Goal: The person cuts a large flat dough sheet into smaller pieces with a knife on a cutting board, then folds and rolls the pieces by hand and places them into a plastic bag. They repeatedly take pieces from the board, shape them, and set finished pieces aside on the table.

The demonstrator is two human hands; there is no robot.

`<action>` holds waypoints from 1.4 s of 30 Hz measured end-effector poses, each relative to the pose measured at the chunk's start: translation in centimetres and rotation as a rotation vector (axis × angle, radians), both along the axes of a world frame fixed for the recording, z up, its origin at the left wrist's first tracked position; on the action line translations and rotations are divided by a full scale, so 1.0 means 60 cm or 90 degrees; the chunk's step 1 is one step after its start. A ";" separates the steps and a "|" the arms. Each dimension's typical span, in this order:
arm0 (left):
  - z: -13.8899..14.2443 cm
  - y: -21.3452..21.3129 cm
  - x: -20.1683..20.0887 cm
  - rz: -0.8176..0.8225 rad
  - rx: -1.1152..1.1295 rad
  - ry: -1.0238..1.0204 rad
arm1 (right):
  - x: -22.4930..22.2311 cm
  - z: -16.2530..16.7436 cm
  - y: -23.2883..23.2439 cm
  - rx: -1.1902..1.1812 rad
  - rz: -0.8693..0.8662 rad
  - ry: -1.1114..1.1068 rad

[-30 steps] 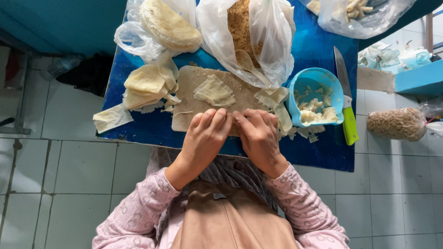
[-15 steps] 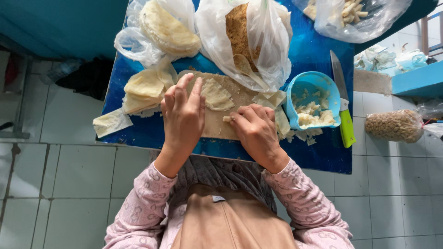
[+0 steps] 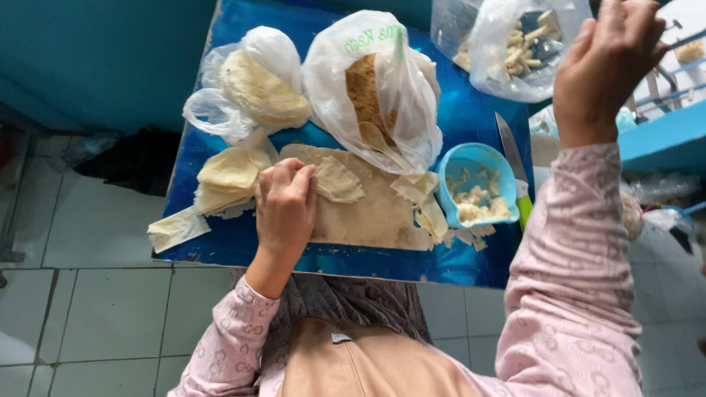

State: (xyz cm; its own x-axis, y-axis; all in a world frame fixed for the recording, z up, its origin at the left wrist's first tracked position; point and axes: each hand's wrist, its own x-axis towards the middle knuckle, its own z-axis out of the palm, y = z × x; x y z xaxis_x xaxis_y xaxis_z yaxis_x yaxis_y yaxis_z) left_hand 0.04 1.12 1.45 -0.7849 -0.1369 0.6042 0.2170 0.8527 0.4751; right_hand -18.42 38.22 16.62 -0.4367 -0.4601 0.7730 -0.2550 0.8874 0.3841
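My left hand [image 3: 285, 209] rests on a wooden board [image 3: 368, 220] on the blue table [image 3: 471, 121]. Its fingers curl onto the left edge of a pale thin wrapper sheet [image 3: 340, 181] lying on the board. My right hand [image 3: 603, 62] is raised high at the upper right, seen from the back, close to a clear bag of pale rolled pieces [image 3: 507, 44]. Its fingers are bent, and whether anything is in them is hidden. A blue bowl [image 3: 476, 156] of crumbly pale filling stands at the board's right end.
A knife [image 3: 509, 143] with a green handle lies right of the bowl. Two plastic bags, one of round wrappers [image 3: 254, 92] and one of brownish sheets [image 3: 375, 88], sit behind the board. A stack of wrappers [image 3: 228, 173] and cut scraps [image 3: 423, 206] lie beside it. Tiled floor lies below.
My right hand has left the board and lifted up to the far right. My left hand moved forward on the board, then curled its fingers onto the wrapper sheet.
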 end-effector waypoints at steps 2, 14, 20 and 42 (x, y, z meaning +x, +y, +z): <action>0.000 -0.006 -0.006 -0.015 0.039 -0.008 | 0.013 0.010 -0.043 -0.018 0.068 -0.023; -0.020 -0.024 -0.030 -0.010 0.122 -0.141 | 0.283 -0.189 -0.363 -0.096 0.294 -0.521; -0.014 -0.026 -0.033 -0.003 0.123 -0.171 | 0.295 -0.165 -0.338 0.109 0.263 -0.473; -0.001 0.080 0.053 -0.021 -0.062 -0.163 | 0.180 -0.210 -0.250 -0.328 0.030 -0.503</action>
